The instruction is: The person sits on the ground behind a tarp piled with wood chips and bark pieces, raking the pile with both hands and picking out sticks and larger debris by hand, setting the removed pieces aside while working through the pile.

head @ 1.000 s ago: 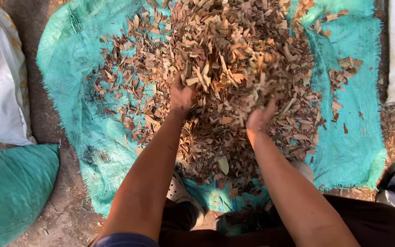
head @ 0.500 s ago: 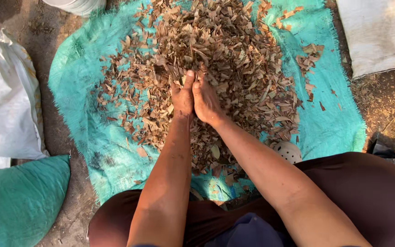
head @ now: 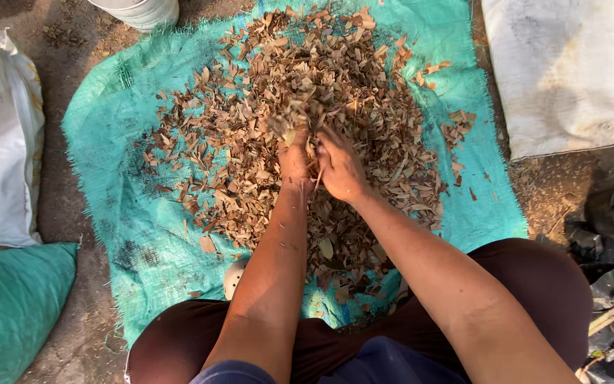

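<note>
Both hands met over the middle of the teal woven sheet (head: 129,142): the left hand (head: 295,160) and right hand (head: 340,168) were pressed together, fingers curled shut around a clump of dry brown leaves (head: 294,122) lifted just above the heap. The leaf pile (head: 250,128) covered the sheet's centre. A white sack (head: 1,142) lay off the sheet's left edge, another white sack (head: 563,71) beyond its right edge.

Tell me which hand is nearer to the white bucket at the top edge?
Left. The left hand lies in the dry leaves, below and right of the bucket. The right hand is beside it, farther right, so farther from the bucket.
</note>
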{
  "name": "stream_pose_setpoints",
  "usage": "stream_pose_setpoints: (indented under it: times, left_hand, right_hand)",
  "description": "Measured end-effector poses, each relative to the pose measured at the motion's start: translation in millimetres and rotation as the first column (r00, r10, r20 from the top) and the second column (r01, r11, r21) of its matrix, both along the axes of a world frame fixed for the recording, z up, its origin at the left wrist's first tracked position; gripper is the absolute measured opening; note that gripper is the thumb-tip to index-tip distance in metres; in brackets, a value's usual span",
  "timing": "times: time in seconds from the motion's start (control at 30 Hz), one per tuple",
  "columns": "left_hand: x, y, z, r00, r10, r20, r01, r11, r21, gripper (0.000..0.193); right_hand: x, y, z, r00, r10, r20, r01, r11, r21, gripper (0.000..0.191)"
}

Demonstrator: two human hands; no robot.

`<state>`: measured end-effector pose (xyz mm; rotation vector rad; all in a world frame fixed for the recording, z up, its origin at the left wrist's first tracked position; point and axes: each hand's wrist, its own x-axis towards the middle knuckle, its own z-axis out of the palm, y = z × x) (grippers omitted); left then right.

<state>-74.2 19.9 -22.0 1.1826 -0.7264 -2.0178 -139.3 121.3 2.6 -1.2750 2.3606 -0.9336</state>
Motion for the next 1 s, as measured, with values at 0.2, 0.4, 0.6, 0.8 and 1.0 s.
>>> stream_pose_setpoints:
  times: [0.2, 0.4, 0.6, 0.8, 1.0]
  left_hand:
    - [-1.4, -8.9, -10.1, 0.995, -0.099, 0.027, 0.1, 0.993, -0.059, 0.057]
    - [-2.7, -8.5, -16.2, 0.927, -0.349, 0.136, 0.364, 0.926, -0.1, 0.079]
    - [-16.6, -0.9, 6.4, 0.909, -0.394, 0.137, 0.417, 0.868, -0.271, 0.058]
    - [-22.0, 20.7, 16.0, 0.957, -0.206, 0.202, 0.288, 0.674, -0.68, 0.031]
    - [-19.3, 9.3, 25.1, 0.935, -0.293, 0.2, 0.354, 0.717, -0.601, 0.031]
  right_hand:
    - [-32.8, 7.4, 35.2, 0.979, 0.185, 0.088, -0.179, 0.981, -0.075, 0.035]
    - [-60.9, -5.7, 85.8, 0.918, -0.195, 0.345, 0.096, 0.954, 0.285, 0.045]
    - [-75.3, -14.0, 63.0, 0.986, -0.072, 0.153, 0.037, 0.975, 0.221, 0.041]
    - [-77.3, -20.6, 6.4, 0.996, -0.045, -0.077, 0.048, 0.998, 0.031, 0.021]
    - [-65.5, -27.0, -2.5, 0.665, -0.468, 0.582, 0.431, 0.877, 0.213, 0.04]
